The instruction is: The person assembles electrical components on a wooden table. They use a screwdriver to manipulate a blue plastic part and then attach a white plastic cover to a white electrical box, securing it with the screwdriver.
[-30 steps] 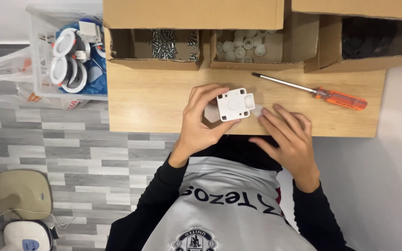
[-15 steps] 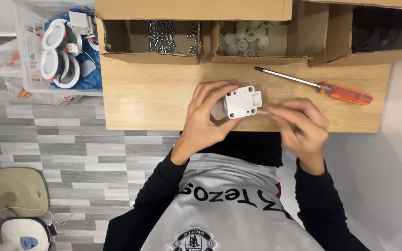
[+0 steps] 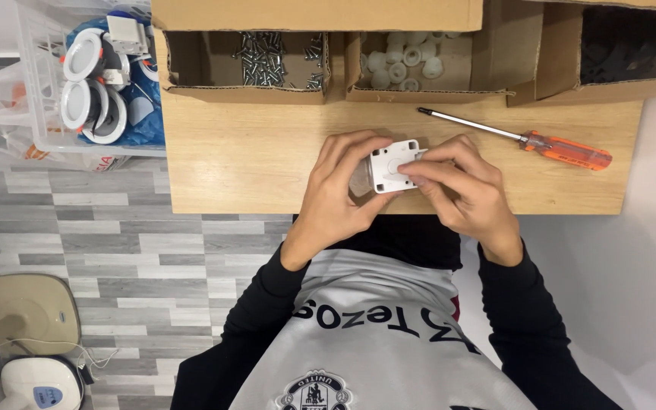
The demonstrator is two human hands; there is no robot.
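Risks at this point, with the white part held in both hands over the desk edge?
1. The white square plastic part is held near the front edge of the wooden desk; if the left hand or right hand slips, it may fall to the floor.
2. The orange-handled screwdriver lies loose by the right hand; a nudge could roll it.

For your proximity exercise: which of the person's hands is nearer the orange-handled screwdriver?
Right. The right hand sits just below and left of the screwdriver, apart from it; the left hand lies farther left, beyond the white part.
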